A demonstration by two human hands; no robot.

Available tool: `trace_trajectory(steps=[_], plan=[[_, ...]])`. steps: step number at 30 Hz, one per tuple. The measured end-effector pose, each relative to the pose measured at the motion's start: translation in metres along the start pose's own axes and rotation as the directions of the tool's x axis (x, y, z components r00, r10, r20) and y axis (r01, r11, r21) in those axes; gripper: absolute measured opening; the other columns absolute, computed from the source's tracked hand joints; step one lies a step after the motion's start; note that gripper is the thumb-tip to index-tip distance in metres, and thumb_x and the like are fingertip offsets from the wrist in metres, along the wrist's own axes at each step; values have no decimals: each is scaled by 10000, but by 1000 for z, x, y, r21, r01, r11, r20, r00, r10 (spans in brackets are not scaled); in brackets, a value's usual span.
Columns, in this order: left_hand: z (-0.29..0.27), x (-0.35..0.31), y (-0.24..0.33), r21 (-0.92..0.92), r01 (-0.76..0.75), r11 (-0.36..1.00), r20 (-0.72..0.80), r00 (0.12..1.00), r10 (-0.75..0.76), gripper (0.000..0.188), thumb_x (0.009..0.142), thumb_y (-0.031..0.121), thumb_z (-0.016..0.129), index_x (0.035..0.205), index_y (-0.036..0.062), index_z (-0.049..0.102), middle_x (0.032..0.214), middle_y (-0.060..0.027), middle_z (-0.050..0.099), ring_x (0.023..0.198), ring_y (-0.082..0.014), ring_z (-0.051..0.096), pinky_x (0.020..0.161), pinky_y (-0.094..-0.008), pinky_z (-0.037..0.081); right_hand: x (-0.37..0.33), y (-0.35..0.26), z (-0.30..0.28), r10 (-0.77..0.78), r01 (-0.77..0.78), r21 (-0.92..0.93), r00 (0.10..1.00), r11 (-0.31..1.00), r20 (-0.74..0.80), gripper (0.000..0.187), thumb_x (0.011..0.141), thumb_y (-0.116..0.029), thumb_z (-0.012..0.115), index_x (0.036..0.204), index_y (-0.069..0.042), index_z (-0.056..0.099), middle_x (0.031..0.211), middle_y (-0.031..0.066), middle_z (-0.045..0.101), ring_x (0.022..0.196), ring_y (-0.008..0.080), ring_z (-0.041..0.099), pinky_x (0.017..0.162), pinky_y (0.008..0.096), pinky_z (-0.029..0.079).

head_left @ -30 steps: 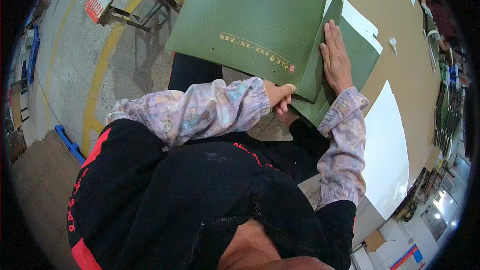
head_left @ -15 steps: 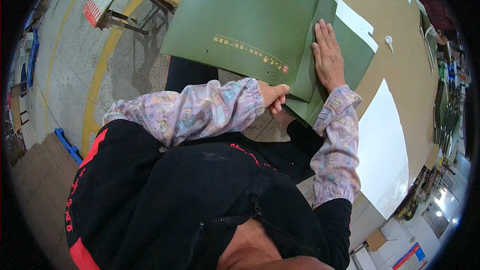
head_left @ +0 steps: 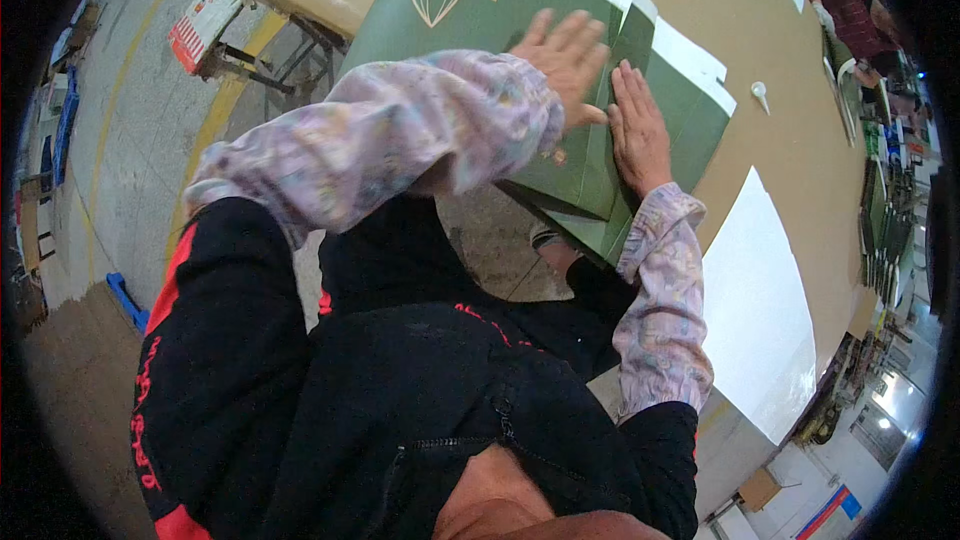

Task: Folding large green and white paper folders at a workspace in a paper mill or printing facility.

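Observation:
A green printed paper bag [head_left: 560, 0], with a gold flower outline and folded side panels, lies on the brown table top. My left hand [head_left: 566, 62] is over the bag's front panel beside the fold, fingers spread and a little blurred. It holds nothing; I cannot tell whether the palm touches the paper. Flat along the other side of the fold lies my right hand [head_left: 640, 132], fingers stretched out on the green side panel. White paper edges show along the bag's far side. My left hand and sleeve hide much of the front panel.
A small white pointed nozzle [head_left: 760, 97] lies on the table [head_left: 700, 5]. To the right is a large white sheet [head_left: 760, 310]. Another person [head_left: 855, 25] is at the far right, beside stacked green pieces [head_left: 880, 230]. A red-and-white box [head_left: 205, 25] is at the left.
My left hand has left the bag's near edge and moved up and away onto the front panel, its fingers opening out. My right hand and the bag have shifted slightly.

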State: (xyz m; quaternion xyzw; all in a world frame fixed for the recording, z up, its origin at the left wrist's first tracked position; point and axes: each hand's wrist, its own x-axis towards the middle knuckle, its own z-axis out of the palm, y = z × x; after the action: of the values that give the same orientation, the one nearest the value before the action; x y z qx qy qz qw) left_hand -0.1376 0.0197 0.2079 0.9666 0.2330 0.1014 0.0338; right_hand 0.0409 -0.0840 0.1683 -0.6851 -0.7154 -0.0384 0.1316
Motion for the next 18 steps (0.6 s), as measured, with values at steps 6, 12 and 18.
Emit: trace_trajectory(steps=[6, 12, 18], plan=[[53, -6, -18, 60, 72, 996, 148, 986, -80, 804, 860, 627, 309, 1421, 62, 192, 1499, -95, 106, 1392, -238, 18, 1111, -475, -12, -4, 3, -8, 83, -91, 186, 995, 978, 51, 438, 928, -196, 441, 1341, -65, 378, 1417, 98, 336, 1294, 274, 335, 1059, 351, 291], [53, -8, -19, -6, 77, 997, 176, 981, -75, 774, 871, 593, 329, 1414, 53, 212, 1495, -92, 117, 1391, -246, -2, 1111, -477, -16, -34, 10, -71, 202, -270, 223, 937, 937, 285, 464, 924, -166, 447, 1367, -74, 342, 1422, 123, 326, 1293, 290, 337, 1061, 350, 280], [56, -3, -18, -24, 52, 998, 139, 989, -49, 773, 870, 593, 334, 1410, 50, 226, 1493, -95, 124, 1389, -252, 8, 1106, -492, -25, -7, 54, -59, 128, -164, 107, 951, 981, 281, 494, 938, -181, 405, 1401, -72, 274, 1427, 145, 309, 1334, 294, 263, 1095, 382, 190]])
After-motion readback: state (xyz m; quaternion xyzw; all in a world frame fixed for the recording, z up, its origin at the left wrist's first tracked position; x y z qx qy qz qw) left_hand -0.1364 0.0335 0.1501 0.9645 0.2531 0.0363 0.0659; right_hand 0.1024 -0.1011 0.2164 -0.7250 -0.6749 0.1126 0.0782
